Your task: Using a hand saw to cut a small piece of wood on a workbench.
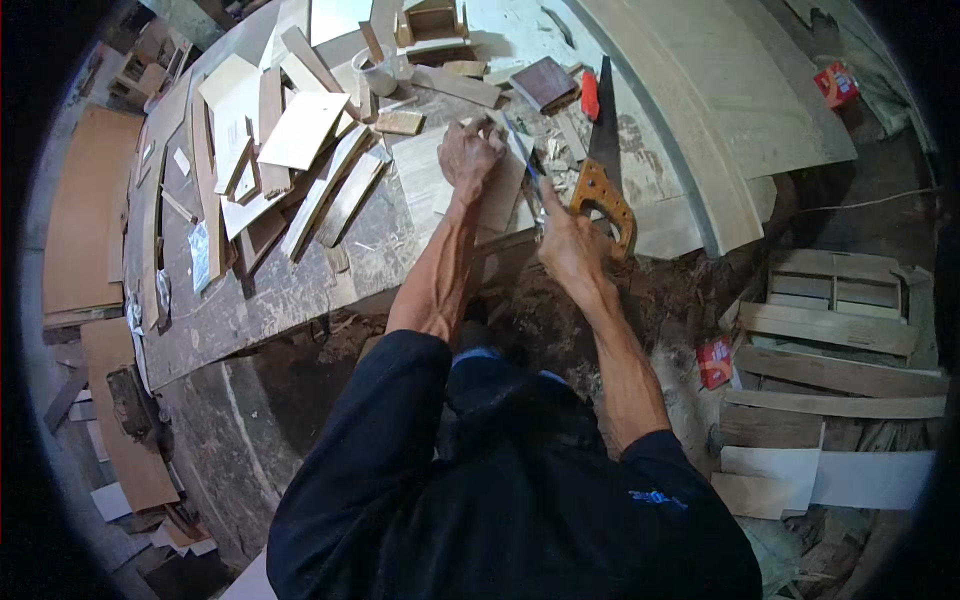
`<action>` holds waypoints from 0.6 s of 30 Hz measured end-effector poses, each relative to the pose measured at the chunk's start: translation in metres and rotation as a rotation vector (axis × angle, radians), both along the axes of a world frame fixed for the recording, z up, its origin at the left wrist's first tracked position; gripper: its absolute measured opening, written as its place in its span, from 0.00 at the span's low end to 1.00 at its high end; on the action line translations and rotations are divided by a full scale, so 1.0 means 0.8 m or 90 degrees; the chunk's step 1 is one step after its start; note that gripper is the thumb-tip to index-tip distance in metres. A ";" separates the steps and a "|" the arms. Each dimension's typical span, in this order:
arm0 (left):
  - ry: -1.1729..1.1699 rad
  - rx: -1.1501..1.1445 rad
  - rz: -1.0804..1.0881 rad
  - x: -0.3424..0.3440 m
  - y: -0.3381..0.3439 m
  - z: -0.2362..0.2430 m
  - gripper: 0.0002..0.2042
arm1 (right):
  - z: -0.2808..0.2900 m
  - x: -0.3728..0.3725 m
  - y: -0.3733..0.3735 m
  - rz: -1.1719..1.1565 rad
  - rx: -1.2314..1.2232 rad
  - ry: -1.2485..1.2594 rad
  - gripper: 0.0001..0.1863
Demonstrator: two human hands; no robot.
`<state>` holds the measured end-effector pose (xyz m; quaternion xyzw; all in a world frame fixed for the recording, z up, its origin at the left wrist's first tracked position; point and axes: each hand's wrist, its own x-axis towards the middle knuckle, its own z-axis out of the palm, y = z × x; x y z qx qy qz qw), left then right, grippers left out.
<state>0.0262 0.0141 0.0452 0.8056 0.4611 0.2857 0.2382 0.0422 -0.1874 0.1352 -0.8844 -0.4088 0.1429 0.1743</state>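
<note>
"Across the lower middle, what is the largest entry?"

"One workbench [300,300], scuffed, front edge bowed by the lens, offcuts heaped at left."

"Next, among containers?"

"One wooden frame [840,262], right of the bench, divided into compartments. Pale panels show through the openings; whether inside or behind, cannot tell."

"Next?"

"One handsaw [603,150], dark blade, orange-brown handle, lying on the bench just beside the right hand. Contact with that hand: cannot tell."

"The workpiece?"

"Pale boards, apparently two, overlapping: the wider [425,175] at left, the narrower [503,195] at right, both lying near the bench's front edge."

"Hands?"

"Two, apart from each other. Left hand [470,155]: curled, bearing down on the boards, fingertips hidden. Right hand [575,245]: closed round a slim tool, index finger extended along it."

"Remarks on handling?"

"Advisable: left hand weighted firmly, its fingers well inside the edge and off the tool's path; right wrist in line with the stroke, pressure light and even. Moving the saw farther off would probably give the right elbow and knuckles freer room."

"Smaller containers?"

"One open-fronted wooden box [432,43], at the bench's far side; contents too shaded to tell. One whitish cup [378,80], holding an upright wooden stick [371,40]; anything lower down, cannot tell."

"Last and slightest?"

"The slim tool [525,152] itself: dark, blue-streaked, beside the narrower board's right edge; exact kind too blurred to tell."
</note>
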 end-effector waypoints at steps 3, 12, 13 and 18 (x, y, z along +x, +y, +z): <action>-0.018 -0.010 -0.004 0.015 0.004 0.002 0.13 | -0.020 0.015 0.023 -0.014 -0.021 -0.048 0.37; -0.012 0.002 -0.012 0.012 0.008 0.001 0.14 | 0.004 0.010 0.021 0.014 -0.094 -0.015 0.33; -0.012 -0.003 0.003 0.002 0.014 -0.002 0.14 | -0.004 -0.002 0.009 0.029 -0.090 -0.013 0.33; -0.035 0.035 0.012 0.005 0.002 0.000 0.14 | -0.005 0.008 0.008 0.053 0.052 -0.140 0.34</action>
